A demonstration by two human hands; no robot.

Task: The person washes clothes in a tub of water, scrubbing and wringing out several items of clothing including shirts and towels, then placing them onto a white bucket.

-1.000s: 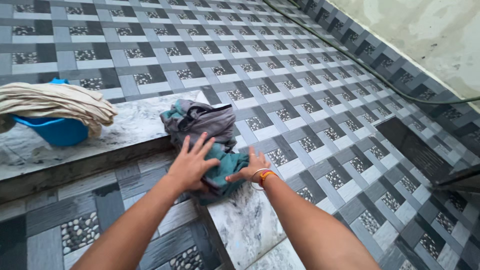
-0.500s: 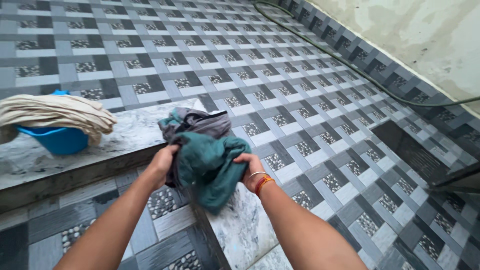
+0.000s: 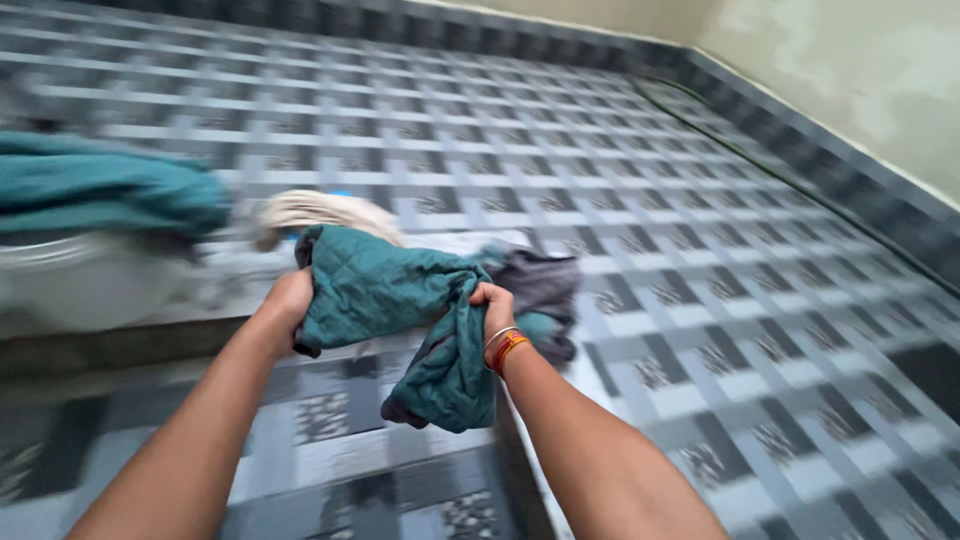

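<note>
Both my hands grip the teal quilted cloth [image 3: 385,290], lifted off the marble ledge [image 3: 130,335]. My left hand [image 3: 287,305] has its fingers curled tight on the cloth's left edge; my right hand [image 3: 492,303] is fisted round a bunched part, and the rest hangs down below it. Just behind lies a grey garment [image 3: 545,280], maybe tangled with the teal one; the frame is too blurred to tell. Risks: the dangling end could drag on the tiled floor [image 3: 700,250] or snag the grey piece and pull it off the ledge. A cream cloth bundle [image 3: 325,212] and another teal cloth [image 3: 100,190] sit farther left.
</note>
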